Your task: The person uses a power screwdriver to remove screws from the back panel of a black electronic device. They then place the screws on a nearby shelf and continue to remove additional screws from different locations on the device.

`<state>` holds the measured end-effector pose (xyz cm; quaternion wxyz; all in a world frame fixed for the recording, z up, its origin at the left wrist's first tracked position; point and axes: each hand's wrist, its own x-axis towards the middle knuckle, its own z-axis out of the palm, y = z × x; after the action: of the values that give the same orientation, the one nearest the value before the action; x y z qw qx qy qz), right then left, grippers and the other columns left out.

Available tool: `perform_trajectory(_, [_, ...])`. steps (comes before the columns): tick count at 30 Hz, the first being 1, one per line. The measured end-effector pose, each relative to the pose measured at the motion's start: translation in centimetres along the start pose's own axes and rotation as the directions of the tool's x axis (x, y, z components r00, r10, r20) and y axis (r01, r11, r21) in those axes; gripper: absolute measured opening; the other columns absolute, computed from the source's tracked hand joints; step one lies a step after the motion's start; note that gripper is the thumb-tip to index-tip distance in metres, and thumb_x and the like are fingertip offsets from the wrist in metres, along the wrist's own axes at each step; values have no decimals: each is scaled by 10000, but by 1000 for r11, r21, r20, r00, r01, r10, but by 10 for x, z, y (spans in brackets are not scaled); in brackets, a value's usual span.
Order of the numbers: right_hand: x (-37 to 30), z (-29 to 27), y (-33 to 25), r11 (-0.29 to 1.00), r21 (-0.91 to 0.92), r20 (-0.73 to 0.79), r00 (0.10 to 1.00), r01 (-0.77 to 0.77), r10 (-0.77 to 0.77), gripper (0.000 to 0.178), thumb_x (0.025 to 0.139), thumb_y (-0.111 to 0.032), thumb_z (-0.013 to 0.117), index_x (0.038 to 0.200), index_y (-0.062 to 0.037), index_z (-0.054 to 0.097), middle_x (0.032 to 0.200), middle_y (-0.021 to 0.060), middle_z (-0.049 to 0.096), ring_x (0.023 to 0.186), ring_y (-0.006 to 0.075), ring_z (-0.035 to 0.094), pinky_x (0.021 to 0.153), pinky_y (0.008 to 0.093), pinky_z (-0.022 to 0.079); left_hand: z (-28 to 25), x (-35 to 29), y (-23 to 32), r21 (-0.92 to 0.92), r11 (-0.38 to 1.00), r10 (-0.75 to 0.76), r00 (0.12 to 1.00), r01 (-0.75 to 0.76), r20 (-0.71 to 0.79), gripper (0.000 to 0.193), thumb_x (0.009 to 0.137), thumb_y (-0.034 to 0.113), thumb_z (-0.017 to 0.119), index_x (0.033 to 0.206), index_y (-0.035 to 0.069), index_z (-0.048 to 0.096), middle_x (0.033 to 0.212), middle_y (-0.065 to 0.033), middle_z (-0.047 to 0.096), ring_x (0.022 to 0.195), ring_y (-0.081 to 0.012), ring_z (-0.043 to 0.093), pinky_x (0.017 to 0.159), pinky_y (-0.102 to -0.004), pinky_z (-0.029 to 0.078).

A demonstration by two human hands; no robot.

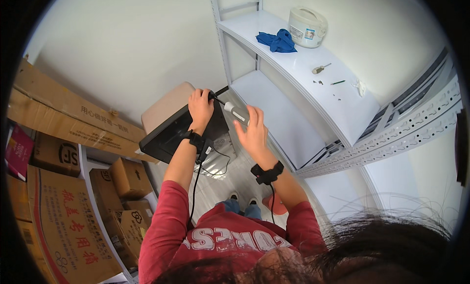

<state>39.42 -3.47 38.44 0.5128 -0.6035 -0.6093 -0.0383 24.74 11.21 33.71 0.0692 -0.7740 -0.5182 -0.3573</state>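
Observation:
My left hand [199, 109] is closed, with its fingers curled at the edge of a black flat panel [169, 134]. Against its fingertips sits a small black piece [212, 95], partly hidden by the hand. From this piece a short dark cord runs to a grey-and-white cylindrical handheld device [237, 112]. My right hand [253, 133] has the device's near end between thumb and fingers; the kind of device cannot be made out. Both wrists wear black straps with cables.
A beige padded seat [169, 105] stands behind the panel. On the white shelf [293, 63] to the right are a blue cloth [277, 40], a white rice cooker [307, 27], a screwdriver [321, 68] and small parts. Cardboard boxes [68, 225] fill the left; a red stool [275, 204] stands below.

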Motion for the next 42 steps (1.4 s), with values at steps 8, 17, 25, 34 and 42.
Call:
perform_trajectory(8, [4, -10, 12, 947, 83, 132, 939, 309, -318, 354, 780, -112, 670, 1092, -1, 546, 1050, 132, 550, 692, 265, 603, 568, 339, 519, -1, -1, 1, -30, 998, -48, 999, 48, 21, 344, 646, 92, 730, 968, 105, 611, 911, -79, 575, 890, -291, 549, 761, -386, 420])
perform_trajectory(17, [1, 1, -10, 992, -86, 91, 992, 97, -89, 366, 793, -203, 689, 1066, -13, 537, 950, 116, 548, 621, 261, 600, 509, 350, 502, 0, 0, -2, -19, 999, -34, 999, 34, 18, 357, 636, 92, 739, 967, 102, 606, 901, -83, 568, 885, -293, 545, 747, -387, 416])
perform_trajectory(25, [-1, -12, 12, 968, -204, 220, 970, 149, -103, 357, 752, -232, 734, 983, -13, 573, 876, 137, 608, 633, 274, 625, 511, 355, 488, -2, -3, 4, -17, 1000, -20, 1000, 20, 16, 353, 646, 101, 734, 972, 101, 600, 912, -82, 565, 902, -293, 538, 761, -394, 413])
perform_trajectory(34, [-1, -22, 2, 998, -27, 198, 978, -61, 65, 378, 769, -321, 718, 903, -14, 545, 605, 141, 603, 541, 335, 606, 498, 394, 469, -3, -5, 5, -16, 1000, -12, 1000, 12, -7, 339, 641, 89, 730, 953, 100, 595, 886, -79, 545, 881, -282, 532, 749, -385, 406])
perform_trajectory(42, [6, -31, -3, 957, -165, 334, 899, -239, 282, 338, 774, -241, 701, 971, -13, 547, 990, 175, 567, 694, 330, 620, 554, 401, 484, -5, -6, 6, -6, 1000, -9, 1000, 9, -2, 357, 642, 98, 739, 969, 105, 598, 900, -80, 551, 899, -284, 535, 753, -387, 409])
